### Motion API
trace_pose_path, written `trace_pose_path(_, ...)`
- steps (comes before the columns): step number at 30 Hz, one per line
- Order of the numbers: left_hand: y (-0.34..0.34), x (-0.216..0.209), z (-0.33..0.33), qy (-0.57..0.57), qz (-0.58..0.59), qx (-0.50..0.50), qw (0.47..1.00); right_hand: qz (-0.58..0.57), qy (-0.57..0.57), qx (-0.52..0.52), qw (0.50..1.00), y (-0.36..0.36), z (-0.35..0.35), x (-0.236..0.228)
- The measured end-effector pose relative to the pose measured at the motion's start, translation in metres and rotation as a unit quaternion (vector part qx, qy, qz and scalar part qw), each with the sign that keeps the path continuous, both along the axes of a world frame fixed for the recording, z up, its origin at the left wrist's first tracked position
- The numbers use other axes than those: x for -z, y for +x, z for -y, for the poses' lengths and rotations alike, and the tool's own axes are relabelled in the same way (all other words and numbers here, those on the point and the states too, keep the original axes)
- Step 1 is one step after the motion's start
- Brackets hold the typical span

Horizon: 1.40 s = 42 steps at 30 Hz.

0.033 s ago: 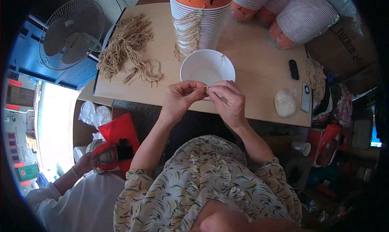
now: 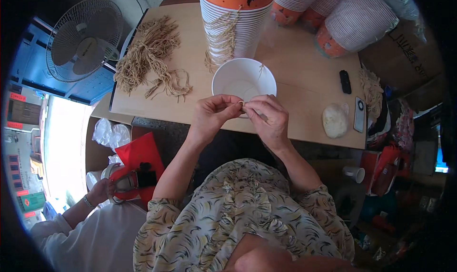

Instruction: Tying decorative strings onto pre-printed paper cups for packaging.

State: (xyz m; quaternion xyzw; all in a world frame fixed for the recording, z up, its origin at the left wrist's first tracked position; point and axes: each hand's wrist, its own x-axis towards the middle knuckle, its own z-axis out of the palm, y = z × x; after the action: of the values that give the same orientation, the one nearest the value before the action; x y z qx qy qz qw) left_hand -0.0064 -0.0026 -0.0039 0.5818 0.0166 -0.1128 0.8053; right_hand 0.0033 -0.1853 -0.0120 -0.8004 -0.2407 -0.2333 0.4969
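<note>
A white paper bucket (image 2: 238, 77) stands at the table's near edge, its open mouth toward me. At its near rim, my left hand (image 2: 215, 111) and my right hand (image 2: 267, 117) meet, thumbs and fingers pinched together on a short end of tan cord (image 2: 241, 102). My fingers hide most of this cord. Another bit of cord (image 2: 261, 68) shows at the bucket's far right rim. Just behind rises a tall stack of white and orange buckets (image 2: 236, 29), with cord loops hanging down its side. A heap of tan cords (image 2: 151, 53) lies to the left.
More stacked buckets (image 2: 359, 22), wrapped in plastic, lie at the back right. A round pale bundle (image 2: 335, 120), a phone (image 2: 359, 114) and a black object (image 2: 345, 82) rest on the right of the table (image 2: 304, 93). A fan (image 2: 84, 40) and a co-worker's hand (image 2: 101, 191) are on the left.
</note>
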Motion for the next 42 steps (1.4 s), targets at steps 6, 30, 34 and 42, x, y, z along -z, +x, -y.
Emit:
trace_pose_path(6, 0.003, 0.007, -0.002, 0.0, -0.003, 0.018, 1.0, 0.014, -0.016, -0.005, 1.0, 0.001, 0.002, 0.005)
trace_pose_path(30, 0.006, 0.002, 0.001, -0.006, -0.017, 0.034, 0.999, -0.16, 0.042, -0.062, 0.984, 0.001, 0.007, -0.006)
trace_pose_path(34, 0.007, 0.005, 0.002, -0.008, -0.018, 0.03, 0.999, -0.129, 0.009, -0.056, 0.99, 0.001, 0.007, -0.003)
trace_pose_path(42, 0.003, 0.009, 0.007, 0.082, 0.069, -0.011, 0.994, -0.217, 0.03, -0.075, 0.973, 0.004, 0.008, -0.017)
